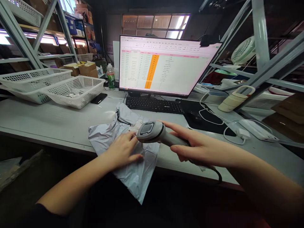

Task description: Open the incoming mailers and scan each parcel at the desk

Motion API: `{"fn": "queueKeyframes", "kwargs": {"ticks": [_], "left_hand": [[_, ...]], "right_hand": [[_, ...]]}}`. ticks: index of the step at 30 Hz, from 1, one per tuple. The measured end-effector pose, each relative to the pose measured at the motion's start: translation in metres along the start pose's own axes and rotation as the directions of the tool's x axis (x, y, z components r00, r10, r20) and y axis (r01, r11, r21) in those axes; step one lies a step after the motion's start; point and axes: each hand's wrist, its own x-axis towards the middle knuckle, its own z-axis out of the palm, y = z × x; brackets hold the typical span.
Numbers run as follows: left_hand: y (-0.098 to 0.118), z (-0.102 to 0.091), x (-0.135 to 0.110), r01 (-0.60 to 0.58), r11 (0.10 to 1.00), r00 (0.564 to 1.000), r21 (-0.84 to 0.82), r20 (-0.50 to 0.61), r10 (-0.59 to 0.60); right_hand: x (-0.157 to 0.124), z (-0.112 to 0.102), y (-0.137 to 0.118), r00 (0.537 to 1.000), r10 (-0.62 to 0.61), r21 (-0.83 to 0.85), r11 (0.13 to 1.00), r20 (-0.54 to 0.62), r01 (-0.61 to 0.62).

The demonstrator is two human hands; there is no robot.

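Note:
A crumpled grey plastic mailer bag [111, 134] lies at the table's front edge, hanging partly over it. My left hand [122, 148] rests flat on the bag, fingers spread beside its white label [137, 124]. My right hand [194, 147] is wrapped around the handle of a grey barcode scanner [152, 130], index finger stretched along its top. The scanner's head hovers just above the label.
A monitor [163, 65] showing a spreadsheet stands behind a black keyboard [154, 104]. White mesh baskets [73, 90] sit at the left, with a dark phone [98, 98] and a green bottle [110, 77] nearby. White cables [213, 122], a tape roll [234, 98] and shelf struts fill the right.

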Motion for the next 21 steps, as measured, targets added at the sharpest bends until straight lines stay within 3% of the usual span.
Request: {"fn": "queueKeyframes", "kwargs": {"ticks": [6, 13, 18, 21], "left_hand": [[-0.008, 0.014, 0.009, -0.027, 0.999, 0.992, 0.039, 0.127, 0.022], [0.011, 0.020, -0.015, 0.033, 0.987, 0.999, 0.158, -0.014, -0.032], [0.024, 0.025, -0.038, -0.138, 0.979, 0.990, 0.147, -0.004, 0.140], [0.028, 0.031, -0.043, -0.160, 0.975, 0.987, 0.156, -0.002, 0.162]], "right_hand": [[0.012, -0.007, 0.009, 0.997, -0.083, -0.065, 0.994, -0.001, 0.083], [0.035, -0.015, 0.005, 0.996, -0.037, -0.207, 0.977, 0.081, 0.054], [0.043, -0.022, -0.002, 0.986, -0.019, -0.272, 0.960, 0.164, 0.064], [0.046, -0.031, -0.010, 0.974, -0.052, -0.310, 0.943, 0.221, 0.121]]}}
